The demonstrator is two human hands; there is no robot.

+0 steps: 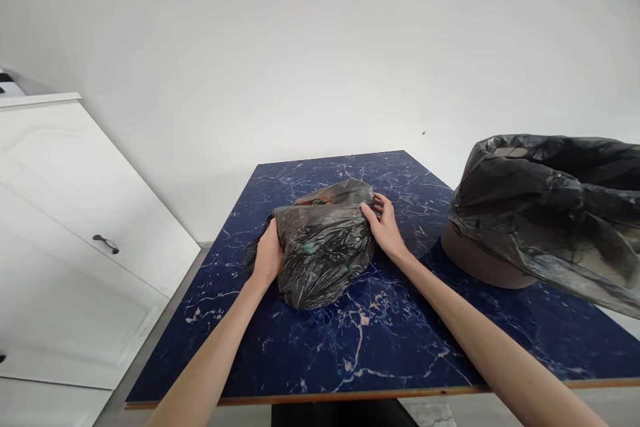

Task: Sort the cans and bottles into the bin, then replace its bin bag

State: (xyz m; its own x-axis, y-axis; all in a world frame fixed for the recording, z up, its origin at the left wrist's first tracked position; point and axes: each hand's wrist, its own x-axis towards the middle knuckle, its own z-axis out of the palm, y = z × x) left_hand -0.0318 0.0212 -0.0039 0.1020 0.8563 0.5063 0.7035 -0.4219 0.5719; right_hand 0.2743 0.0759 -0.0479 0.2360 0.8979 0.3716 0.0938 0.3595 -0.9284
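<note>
While the left hand [269, 255] grips its left side and the right hand [387, 230] its upper right edge, the black bag [325, 257] lies between them, well in from the near edge of the worktop [300, 363]. A bag-draped brown bin [480, 265] stands by the right edge.

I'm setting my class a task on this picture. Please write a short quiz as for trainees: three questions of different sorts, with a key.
1. True or false: the left grip and the right grip both touch the same dark bag.
2. Multiple choice: seen from the wearer's viewpoint, where is the lined bin relative to that bag?
A) to the left
B) to the right
C) underneath
3. Fill in the missing colour: the table has a ____ top with pale veins.

Key: 1. True; 2. B; 3. blue
</note>
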